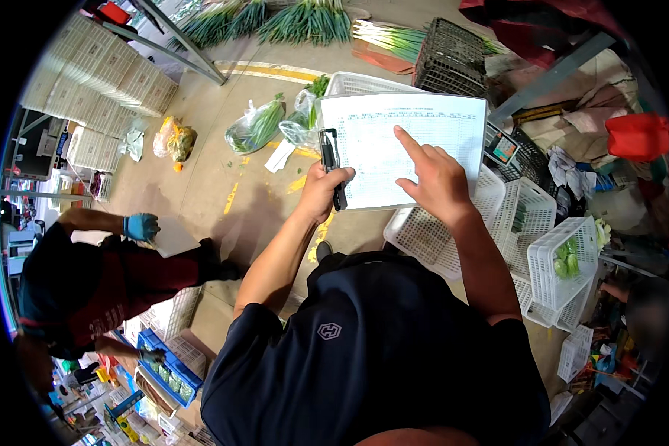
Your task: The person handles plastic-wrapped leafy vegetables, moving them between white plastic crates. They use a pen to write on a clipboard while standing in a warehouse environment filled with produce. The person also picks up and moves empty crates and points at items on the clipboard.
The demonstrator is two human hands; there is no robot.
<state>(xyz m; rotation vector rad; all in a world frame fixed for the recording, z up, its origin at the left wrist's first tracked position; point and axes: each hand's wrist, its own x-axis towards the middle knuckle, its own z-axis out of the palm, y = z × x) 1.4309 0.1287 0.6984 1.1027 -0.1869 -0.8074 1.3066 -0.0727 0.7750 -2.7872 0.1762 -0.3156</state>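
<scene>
Wearer's hands (322,190) (440,182), two — black-clipped clipboard (375,160), one

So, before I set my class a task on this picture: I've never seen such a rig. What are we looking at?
There's no robot: these are a person's bare hands, seen from above by a fisheye camera on their head, which bends straight edges. The left hand holds a white sheet by its clipped edge; the right hand points an index finger at it. Bagged greens and bundled long green stalks lie on the floor ahead; white crates stand to the right. At left, another person's blue-gloved hand holds something flat and white.
</scene>
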